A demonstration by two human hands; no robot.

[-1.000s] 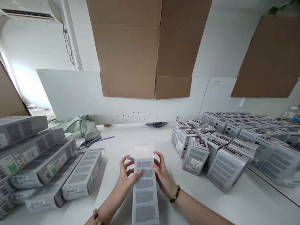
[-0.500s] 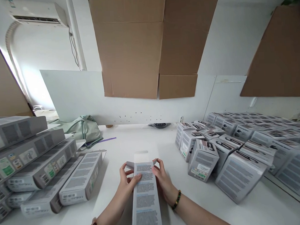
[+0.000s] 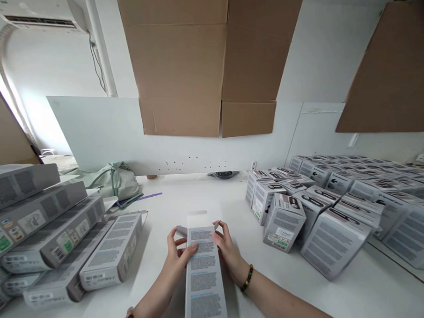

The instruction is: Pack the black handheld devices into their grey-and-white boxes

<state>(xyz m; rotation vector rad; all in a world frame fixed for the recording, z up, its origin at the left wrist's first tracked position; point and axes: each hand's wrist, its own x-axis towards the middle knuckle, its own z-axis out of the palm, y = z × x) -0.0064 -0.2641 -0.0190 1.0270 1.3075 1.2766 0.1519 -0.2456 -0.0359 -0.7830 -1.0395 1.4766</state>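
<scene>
A long grey printed cardboard box (image 3: 204, 276) lies on the white table, pointing away from me. Its far end is unfolded, with a white end flap (image 3: 197, 218) sticking out and small side flaps spread to either side. My left hand (image 3: 181, 251) grips the box's left edge near that end, thumb on the printed top and fingers by the left side flap (image 3: 182, 231). On the opposite edge, my right hand (image 3: 228, 252) holds the box with its thumb on the corner and fingers at the right side flap (image 3: 216, 225).
Similar long boxes (image 3: 112, 252) are stacked at the left. Many shorter printed boxes (image 3: 284, 221) stand in rows on the right. A pale green cloth bag (image 3: 118, 182) and a purple strip (image 3: 150, 196) lie at the back left. Brown cardboard sheets (image 3: 183, 76) hang on the wall.
The view has shifted slightly. Both hands keep nearly the same hold on the box and its flaps.
</scene>
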